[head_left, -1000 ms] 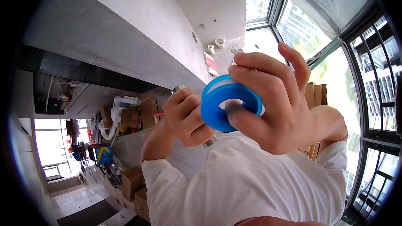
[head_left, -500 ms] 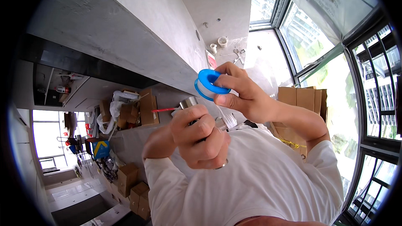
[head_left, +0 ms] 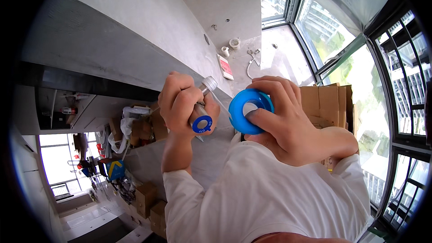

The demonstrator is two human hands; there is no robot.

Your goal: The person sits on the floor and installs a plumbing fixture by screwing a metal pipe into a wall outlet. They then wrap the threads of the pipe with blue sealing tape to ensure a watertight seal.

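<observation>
My left hand [head_left: 182, 103] is closed around a metal valve [head_left: 198, 112] with a blue round end face. The valve's threaded end [head_left: 209, 83] sticks out above my fingers and looks wrapped in white tape. Pinched in my right hand [head_left: 288, 121] is a blue spool of thread seal tape [head_left: 238, 117], thumb in its central hole and fingers over its far rim. A thin white strand of tape [head_left: 221, 102] runs from the threaded end to the spool. My left palm and part of the valve body are hidden by the fingers.
A grey wall ledge [head_left: 112, 40] runs along the left. On the floor ahead are a white bucket [head_left: 234, 43], a red and white box [head_left: 226, 67] and a hose [head_left: 250, 65]. Cardboard [head_left: 321, 103] stands at right by the windows; boxes [head_left: 146, 198] lie lower left.
The valve has turned in my left hand; its blue end now faces me and its threaded end points up and away. My left hand rose leftward; the spool moved slightly right and lower.
</observation>
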